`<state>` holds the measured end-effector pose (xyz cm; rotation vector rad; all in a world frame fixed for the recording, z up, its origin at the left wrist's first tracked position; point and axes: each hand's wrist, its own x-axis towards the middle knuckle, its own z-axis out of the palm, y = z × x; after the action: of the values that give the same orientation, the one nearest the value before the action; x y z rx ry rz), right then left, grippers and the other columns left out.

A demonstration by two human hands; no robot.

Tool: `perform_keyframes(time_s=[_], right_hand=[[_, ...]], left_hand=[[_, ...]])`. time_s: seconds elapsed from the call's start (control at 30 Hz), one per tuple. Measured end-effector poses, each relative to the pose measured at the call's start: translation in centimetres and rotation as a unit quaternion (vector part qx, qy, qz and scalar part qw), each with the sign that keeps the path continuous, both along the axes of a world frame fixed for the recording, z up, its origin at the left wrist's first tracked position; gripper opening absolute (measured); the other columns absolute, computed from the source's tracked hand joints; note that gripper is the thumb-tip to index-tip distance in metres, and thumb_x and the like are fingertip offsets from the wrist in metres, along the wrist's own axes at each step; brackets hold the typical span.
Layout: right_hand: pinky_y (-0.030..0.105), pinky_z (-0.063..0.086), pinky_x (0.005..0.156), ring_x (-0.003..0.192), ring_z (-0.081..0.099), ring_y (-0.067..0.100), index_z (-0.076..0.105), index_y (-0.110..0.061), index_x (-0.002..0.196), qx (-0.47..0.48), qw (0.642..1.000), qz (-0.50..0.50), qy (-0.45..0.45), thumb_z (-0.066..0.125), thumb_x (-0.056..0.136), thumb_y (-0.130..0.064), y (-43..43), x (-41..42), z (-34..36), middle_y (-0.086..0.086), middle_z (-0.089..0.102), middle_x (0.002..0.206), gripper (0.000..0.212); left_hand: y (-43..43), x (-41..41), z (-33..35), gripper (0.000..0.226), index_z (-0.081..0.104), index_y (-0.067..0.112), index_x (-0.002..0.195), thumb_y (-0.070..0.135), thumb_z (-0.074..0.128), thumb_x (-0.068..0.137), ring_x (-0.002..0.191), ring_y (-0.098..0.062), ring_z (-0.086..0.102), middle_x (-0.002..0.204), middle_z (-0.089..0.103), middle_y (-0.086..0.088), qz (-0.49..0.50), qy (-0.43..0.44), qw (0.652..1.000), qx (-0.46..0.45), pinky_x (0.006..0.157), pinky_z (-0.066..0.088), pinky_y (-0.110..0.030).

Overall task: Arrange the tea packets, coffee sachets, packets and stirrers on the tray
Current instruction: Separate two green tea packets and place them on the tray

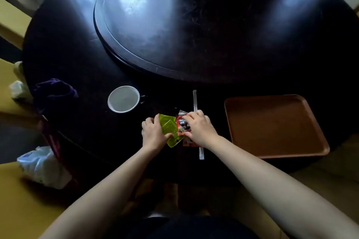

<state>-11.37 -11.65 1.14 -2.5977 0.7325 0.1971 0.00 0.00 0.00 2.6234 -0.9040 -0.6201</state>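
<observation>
Green tea packets [168, 129] lie in a small overlapping pile near the front edge of the dark round table; my left hand [152, 135] grips them from the left side. Right beside them lie red coffee sachets [181, 123], and my right hand [200, 128] rests on top of these with fingers closed on them. A long white wrapped stirrer [195, 101] lies under my right hand, its ends showing beyond and before the hand. The brown tray [275, 153] sits to the right, with nothing in it.
A white cup [123, 99] stands left of the packets. A dark purple cloth [55, 91] lies at the table's left edge. A raised turntable [174, 31] fills the table's centre. A white plastic bag [41, 165] lies on the floor at left.
</observation>
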Motion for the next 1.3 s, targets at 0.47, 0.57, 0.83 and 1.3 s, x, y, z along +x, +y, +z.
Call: perform_keyframes(time_s=[0.47, 0.57, 0.83, 1.3], right_hand=[[0.043, 0.024, 0.111, 0.132, 0.029, 0.024, 0.039, -0.019, 0.131, 0.007, 0.999, -0.04, -0.013, 0.065, 0.077, -0.041, 1.2, 0.5, -2.2, 0.004, 0.037, 0.139, 0.064], [0.043, 0.021, 0.112, 0.132, 0.028, 0.02, 0.04, -0.019, 0.132, 0.043, 0.995, -0.072, -0.046, 0.058, 0.081, -0.046, 1.1, 0.6, -1.4, 0.002, 0.039, 0.138, 0.06], [0.003, 0.044, 0.057, 0.071, 0.06, 0.0, 0.059, -0.016, 0.095, 0.258, 0.895, -0.28, -0.233, 0.064, 0.083, -0.03, 1.3, 1.1, 2.5, -0.011, 0.06, 0.076, 0.019], [0.031, 0.051, 0.088, 0.106, 0.059, 0.023, 0.06, -0.013, 0.103, -0.046, 0.95, -0.18, -0.251, 0.057, 0.068, 0.007, -0.7, -2.6, 4.9, 0.005, 0.066, 0.112, 0.041]], left_hand=[[0.0, 3.6, 0.1, 0.038, 0.054, 0.011, 0.112, 0.025, 0.065, 0.079, 0.075, -0.01, 0.054, 0.091, 0.06, -0.001, 0.083, 0.192, 0.967, -0.147, 0.054, 0.038, -0.014], [0.3, 4.1, 1.1, 0.031, 0.054, 0.012, 0.107, 0.023, 0.065, 0.08, 0.072, -0.007, 0.057, 0.087, 0.059, 0.0, 0.089, 0.233, 0.951, -0.182, 0.048, 0.044, -0.012], [-2.5, 3.0, 3.4, 0.027, 0.059, 0.01, 0.096, 0.022, 0.071, 0.076, 0.08, -0.026, 0.068, 0.09, 0.067, -0.013, 0.093, 0.421, 0.865, -0.256, 0.067, 0.058, -0.039], [-8.7, -0.3, 5.1, 0.046, 0.068, 0.01, 0.091, 0.05, 0.045, 0.087, 0.072, -0.016, 0.07, 0.083, 0.072, -0.009, 0.149, 0.628, 0.73, -0.225, 0.051, 0.056, -0.026]])
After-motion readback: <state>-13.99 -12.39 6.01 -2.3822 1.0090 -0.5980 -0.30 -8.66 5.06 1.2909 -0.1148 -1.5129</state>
